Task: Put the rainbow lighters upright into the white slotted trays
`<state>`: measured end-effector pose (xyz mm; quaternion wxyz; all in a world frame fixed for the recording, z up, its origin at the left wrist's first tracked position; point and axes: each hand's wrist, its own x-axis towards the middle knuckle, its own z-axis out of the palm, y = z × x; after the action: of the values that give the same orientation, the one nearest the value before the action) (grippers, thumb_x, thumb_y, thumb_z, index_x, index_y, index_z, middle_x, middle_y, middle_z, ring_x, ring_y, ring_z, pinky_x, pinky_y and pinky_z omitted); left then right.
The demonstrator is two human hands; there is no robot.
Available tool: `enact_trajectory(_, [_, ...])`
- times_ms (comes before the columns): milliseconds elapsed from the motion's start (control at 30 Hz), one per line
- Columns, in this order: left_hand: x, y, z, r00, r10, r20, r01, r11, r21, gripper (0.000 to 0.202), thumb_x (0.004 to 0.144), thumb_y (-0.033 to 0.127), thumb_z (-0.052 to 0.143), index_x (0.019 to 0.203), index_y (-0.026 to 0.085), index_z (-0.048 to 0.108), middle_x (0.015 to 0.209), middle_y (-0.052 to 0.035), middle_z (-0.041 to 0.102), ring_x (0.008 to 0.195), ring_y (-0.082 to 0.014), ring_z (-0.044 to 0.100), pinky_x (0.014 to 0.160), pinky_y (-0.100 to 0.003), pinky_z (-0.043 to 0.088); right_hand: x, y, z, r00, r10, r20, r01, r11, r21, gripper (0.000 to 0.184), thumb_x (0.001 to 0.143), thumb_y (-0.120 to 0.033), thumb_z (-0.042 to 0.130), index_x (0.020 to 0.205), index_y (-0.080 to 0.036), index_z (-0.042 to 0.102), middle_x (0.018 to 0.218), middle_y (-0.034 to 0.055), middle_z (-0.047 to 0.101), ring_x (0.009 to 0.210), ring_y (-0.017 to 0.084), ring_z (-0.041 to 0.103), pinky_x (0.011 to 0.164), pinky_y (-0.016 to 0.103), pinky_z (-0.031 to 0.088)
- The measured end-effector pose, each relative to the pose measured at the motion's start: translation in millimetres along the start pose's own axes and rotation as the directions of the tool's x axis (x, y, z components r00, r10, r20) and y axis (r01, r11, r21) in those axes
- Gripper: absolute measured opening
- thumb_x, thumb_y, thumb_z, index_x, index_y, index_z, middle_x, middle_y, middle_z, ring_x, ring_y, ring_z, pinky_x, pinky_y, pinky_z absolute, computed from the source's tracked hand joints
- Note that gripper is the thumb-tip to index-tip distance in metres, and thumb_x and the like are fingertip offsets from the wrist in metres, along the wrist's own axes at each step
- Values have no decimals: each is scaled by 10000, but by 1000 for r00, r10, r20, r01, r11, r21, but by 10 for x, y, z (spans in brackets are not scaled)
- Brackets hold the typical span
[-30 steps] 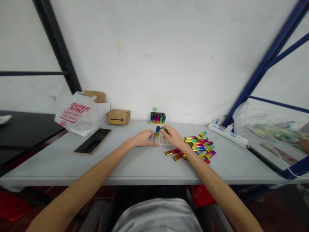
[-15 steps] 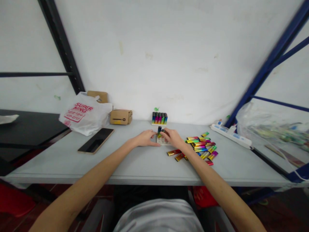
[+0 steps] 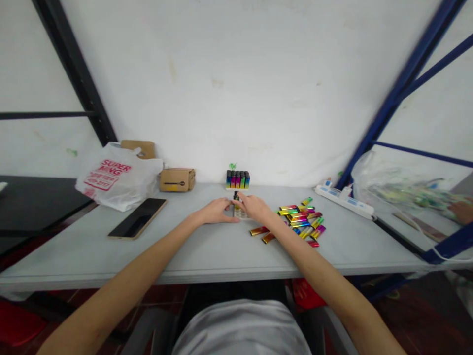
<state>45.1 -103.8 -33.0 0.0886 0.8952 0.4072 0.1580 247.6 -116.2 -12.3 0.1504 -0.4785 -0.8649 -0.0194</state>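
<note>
My left hand (image 3: 215,211) rests on the grey table (image 3: 207,251), its fingers against the left side of a small clear tray (image 3: 238,214). My right hand (image 3: 254,209) lies over the tray, fingers closed around a rainbow-coloured lighter (image 3: 236,197) standing in it. The tray is mostly hidden by both hands. A loose heap of rainbow lighters (image 3: 301,221) lies just right of my right hand. A filled tray of upright lighters (image 3: 237,180) stands at the back by the wall.
A phone (image 3: 137,224) lies at the left, with a white plastic bag (image 3: 116,175) and a small cardboard box (image 3: 177,179) behind it. A power strip (image 3: 343,201) lies at the back right beside a blue rack (image 3: 402,88). Another person's hand (image 3: 462,211) shows at the far right.
My right hand has moved left over the tray and now covers most of the lighter it brought there. The left hand has stayed at the tray. The camera has shifted slightly.
</note>
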Motion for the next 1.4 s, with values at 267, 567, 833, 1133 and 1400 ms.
enact_trajectory(267, [18, -17, 5, 1000, 26, -3, -25, 999, 32, 623, 762, 751, 590, 979, 169, 632, 822, -27, 578, 735, -192, 519, 665, -281, 377, -35, -31, 16, 998, 66, 1, -66, 993, 93, 383, 1033, -459, 433, 1277, -171, 500, 976, 132, 730, 896, 235, 692, 727, 271, 444])
enact_trajectory(567, [6, 2, -19, 999, 31, -23, -31, 1000, 1, 636, 754, 772, 582, 981, 181, 641, 811, -15, 580, 728, -191, 526, 661, -278, 375, -92, 5, 41, 998, 50, 36, -51, 998, 28, 354, 1008, -419, 490, 902, -173, 722, 922, 129, 732, 832, 204, 677, 716, 259, 426])
enact_trajectory(833, [21, -17, -14, 1000, -11, -7, 11, 1000, -10, 710, 720, 802, 591, 1035, 166, 635, 822, -18, 579, 717, -194, 521, 622, -278, 356, -293, 843, -334, 1000, -20, -14, 23, 952, 306, 271, 976, -323, 528, 1012, -151, 735, 911, 72, 750, 786, 166, 653, 742, 258, 463])
enact_trajectory(1133, [21, 16, -59, 999, -43, 20, 44, 998, -38, 736, 702, 799, 609, 1093, 175, 632, 831, -12, 579, 726, -190, 520, 628, -271, 360, -695, 1777, -341, 918, 297, 263, -360, 902, 237, 354, 839, -335, 705, 1142, -154, 740, 1101, 128, 750, 967, 239, 706, 853, 299, 530])
enact_trajectory(1400, [21, -6, -47, 999, -32, 19, 32, 999, -25, 735, 705, 813, 597, 1042, 161, 629, 828, -15, 573, 709, -188, 514, 623, -275, 353, -557, 1469, -341, 984, 174, 48, -179, 974, 138, 249, 930, -304, 586, 1017, -141, 754, 994, 122, 757, 904, 214, 673, 833, 273, 475])
